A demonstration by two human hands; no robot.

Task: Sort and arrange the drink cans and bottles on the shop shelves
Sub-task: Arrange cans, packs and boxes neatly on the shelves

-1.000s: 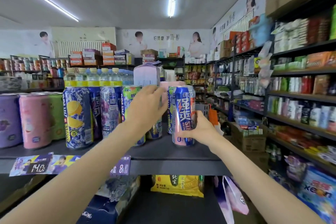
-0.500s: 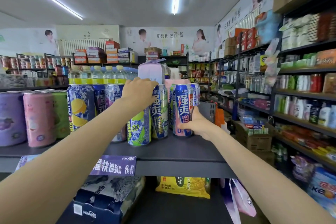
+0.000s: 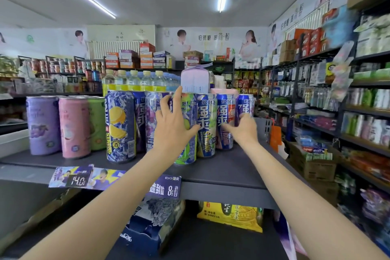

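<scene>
On the shelf [image 3: 232, 167], both hands' grips spread against cans.

Small grocery shop: metal shelves [image 3: 221, 167] carried drink cans [image 3: 120, 126], bottles [image 3: 135, 80], price tags [image 3: 77, 180]; packaged goods [image 3: 367, 124] lined the aisle; advertising posters [image 3: 213, 40] hung above.

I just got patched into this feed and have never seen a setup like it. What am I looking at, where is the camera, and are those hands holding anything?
There is no machine: a person wears a camera on the head, looking forward and down at both bare arms. The one view shows a dark shop shelf with tall drink cans standing in rows. The left hand has spread fingers lying against a green can, not gripping it. The right hand reaches to a blue can; motion blur hides whether it grips. Three pastel cans stand at left, bottles behind.
</scene>
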